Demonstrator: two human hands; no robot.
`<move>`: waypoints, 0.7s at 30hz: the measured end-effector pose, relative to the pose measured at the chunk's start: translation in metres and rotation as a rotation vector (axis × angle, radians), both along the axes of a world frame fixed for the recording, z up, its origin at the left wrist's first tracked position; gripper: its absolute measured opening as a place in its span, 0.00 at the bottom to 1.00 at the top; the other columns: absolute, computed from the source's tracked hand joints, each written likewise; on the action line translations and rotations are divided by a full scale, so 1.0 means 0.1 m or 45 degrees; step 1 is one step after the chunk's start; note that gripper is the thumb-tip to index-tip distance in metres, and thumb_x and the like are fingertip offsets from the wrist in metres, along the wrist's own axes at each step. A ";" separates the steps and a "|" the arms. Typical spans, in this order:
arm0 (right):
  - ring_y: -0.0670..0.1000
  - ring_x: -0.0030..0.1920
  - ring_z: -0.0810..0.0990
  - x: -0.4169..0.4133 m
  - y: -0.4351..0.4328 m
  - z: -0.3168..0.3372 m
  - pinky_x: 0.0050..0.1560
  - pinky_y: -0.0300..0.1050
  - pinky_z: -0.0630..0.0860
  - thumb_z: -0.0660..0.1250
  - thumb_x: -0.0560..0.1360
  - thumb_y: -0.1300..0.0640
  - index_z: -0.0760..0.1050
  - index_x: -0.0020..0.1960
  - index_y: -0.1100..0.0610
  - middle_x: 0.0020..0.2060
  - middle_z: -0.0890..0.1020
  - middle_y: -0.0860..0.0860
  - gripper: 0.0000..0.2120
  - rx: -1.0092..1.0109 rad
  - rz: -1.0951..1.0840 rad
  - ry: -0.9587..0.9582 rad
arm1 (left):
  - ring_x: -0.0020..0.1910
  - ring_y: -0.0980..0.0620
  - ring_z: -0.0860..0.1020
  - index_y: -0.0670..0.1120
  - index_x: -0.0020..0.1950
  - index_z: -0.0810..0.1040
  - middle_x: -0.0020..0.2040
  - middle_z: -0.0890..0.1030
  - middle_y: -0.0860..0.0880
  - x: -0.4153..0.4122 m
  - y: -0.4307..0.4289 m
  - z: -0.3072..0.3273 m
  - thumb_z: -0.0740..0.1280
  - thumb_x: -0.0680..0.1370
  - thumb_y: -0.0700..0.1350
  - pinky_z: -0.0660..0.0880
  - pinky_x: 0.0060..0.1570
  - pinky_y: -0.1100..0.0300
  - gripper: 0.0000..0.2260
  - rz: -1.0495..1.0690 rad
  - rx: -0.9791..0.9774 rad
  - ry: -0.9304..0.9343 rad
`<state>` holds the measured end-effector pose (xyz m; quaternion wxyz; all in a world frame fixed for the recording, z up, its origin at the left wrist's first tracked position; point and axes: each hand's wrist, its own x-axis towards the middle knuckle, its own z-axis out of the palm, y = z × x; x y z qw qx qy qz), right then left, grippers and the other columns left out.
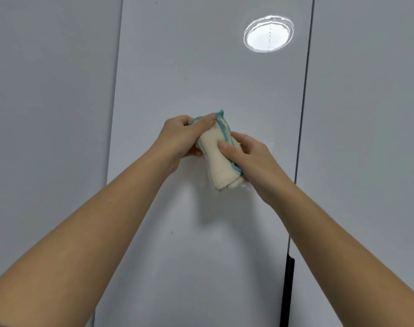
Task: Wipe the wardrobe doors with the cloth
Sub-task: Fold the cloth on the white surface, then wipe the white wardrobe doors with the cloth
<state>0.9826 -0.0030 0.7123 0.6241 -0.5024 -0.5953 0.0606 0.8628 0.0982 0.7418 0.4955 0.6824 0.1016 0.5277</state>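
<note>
— Where is the cloth just now?
— The cloth [221, 161], cream with a teal edge, is folded into a thick roll. You hold it between both hands in front of the middle door [201, 67] of the wardrobe, about halfway across it. I cannot tell whether it touches the panel.
— And my hands?
— Your left grip [182, 138] is clamped on the upper end, with the thumb lying over the teal edge. Your right grip [250, 159] is curled round the lower right side, with the thumb pressing on the cream face.
— What is around it?
— The left door [47, 90] and right door [366, 114] flank the middle one. A dark handle [288, 291] sits low on the right seam. A round lamp reflection [268, 34] shines on the middle door at the upper right.
</note>
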 end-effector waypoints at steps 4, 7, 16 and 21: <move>0.46 0.47 0.83 -0.01 0.06 0.39 0.48 0.45 0.79 0.71 0.73 0.54 0.78 0.54 0.53 0.47 0.84 0.47 0.10 0.257 -0.281 -0.082 | 0.31 0.52 0.79 0.40 0.48 0.78 0.39 0.80 0.45 -0.08 0.08 0.28 0.64 0.79 0.54 0.76 0.30 0.62 0.16 0.050 -0.011 -0.160; 0.42 0.46 0.81 0.00 0.06 0.76 0.48 0.41 0.79 0.69 0.73 0.54 0.75 0.55 0.51 0.46 0.81 0.43 0.12 0.437 -0.451 -0.188 | 0.33 0.53 0.78 0.44 0.45 0.77 0.39 0.80 0.48 -0.18 0.22 0.52 0.63 0.77 0.47 0.75 0.32 0.62 0.08 0.348 0.166 -0.278; 0.47 0.47 0.75 -0.01 0.06 1.99 0.39 0.26 0.70 0.66 0.74 0.58 0.67 0.66 0.54 0.54 0.75 0.50 0.21 0.868 -0.921 -0.537 | 0.49 0.49 0.74 0.44 0.52 0.75 0.50 0.76 0.48 -0.34 0.57 1.30 0.63 0.77 0.43 0.73 0.48 0.55 0.06 1.168 0.972 -0.154; 0.51 0.60 0.72 0.05 -0.06 2.61 0.53 0.39 0.67 0.64 0.76 0.58 0.63 0.72 0.56 0.62 0.72 0.54 0.26 0.991 -1.232 -0.686 | 0.58 0.39 0.71 0.40 0.62 0.74 0.59 0.74 0.39 -0.53 0.80 1.70 0.62 0.78 0.40 0.67 0.55 0.46 0.13 1.664 1.192 0.054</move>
